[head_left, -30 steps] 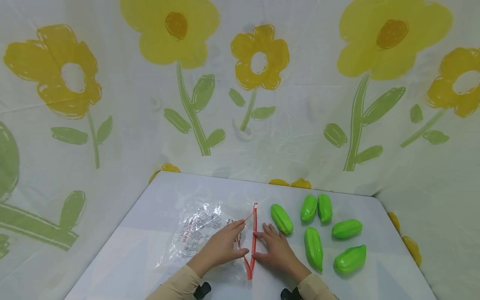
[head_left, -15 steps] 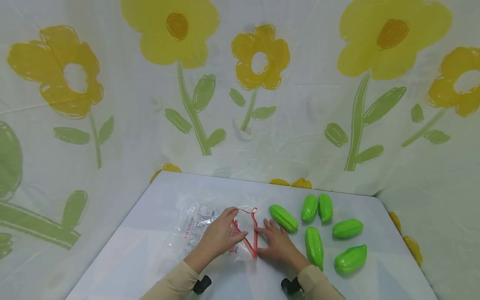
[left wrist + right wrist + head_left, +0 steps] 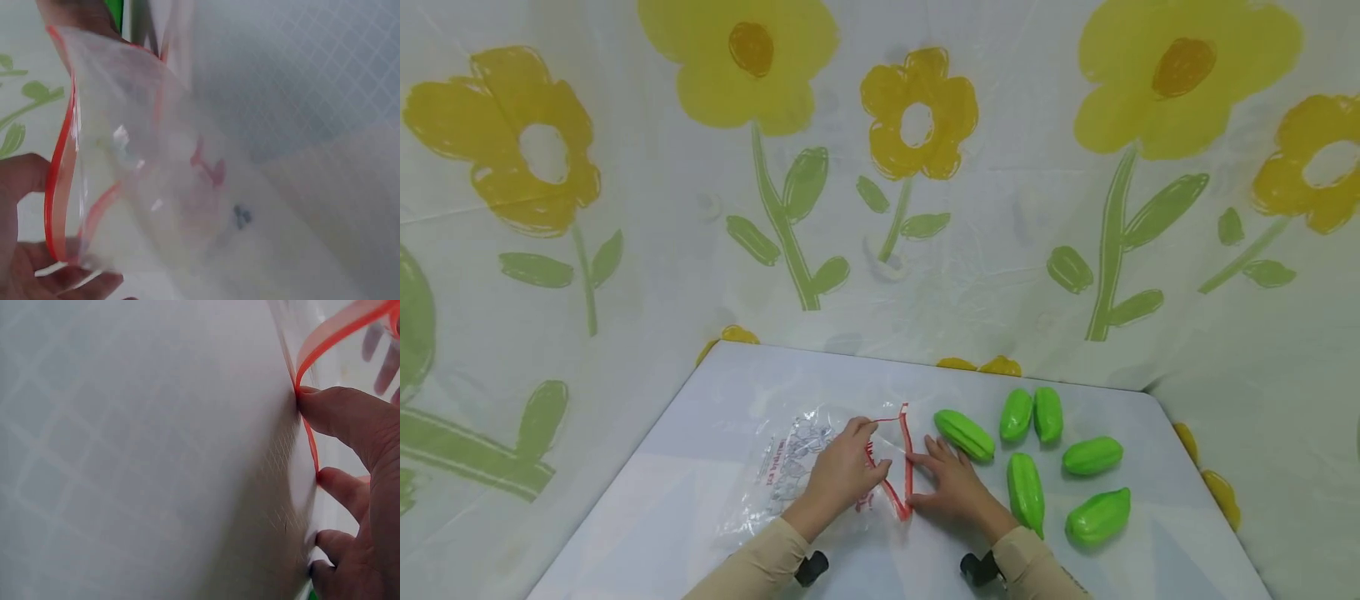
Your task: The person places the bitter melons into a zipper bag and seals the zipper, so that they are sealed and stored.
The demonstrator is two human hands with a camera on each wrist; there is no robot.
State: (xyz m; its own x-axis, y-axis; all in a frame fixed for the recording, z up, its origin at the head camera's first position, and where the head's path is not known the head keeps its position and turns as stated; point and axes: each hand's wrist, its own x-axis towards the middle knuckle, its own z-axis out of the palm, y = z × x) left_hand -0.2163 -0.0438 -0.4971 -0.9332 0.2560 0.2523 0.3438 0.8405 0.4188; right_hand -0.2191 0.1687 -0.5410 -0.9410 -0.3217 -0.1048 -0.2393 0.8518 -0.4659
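A clear plastic zip bag [image 3: 790, 454] with printed drawings and a red edge lies on the white table [image 3: 700, 417], its mouth spread apart towards the right. My left hand [image 3: 838, 475] holds the raised upper lip, index finger and thumb apart along it. In the left wrist view the red strip [image 3: 59, 169] bows upward beside that hand's fingers. With thumb and fingers spread, my right hand [image 3: 958, 492] presses the lower lip's red edge against the table. The right wrist view has its thumb [image 3: 344, 415] and index fingertip touching that edge.
Several green star fruits lie right of the bag; the closest one [image 3: 964, 435] is just beyond my right fingertips. Another star fruit [image 3: 1026, 492] lies beside my right wrist. A flower-printed curtain [image 3: 985, 275] hangs behind the table.
My left hand has moved slightly away from me and to the left with the upper lip, and the bag's mouth has opened wider. The right hand stays at the lower edge; the nearest star fruit has turned.
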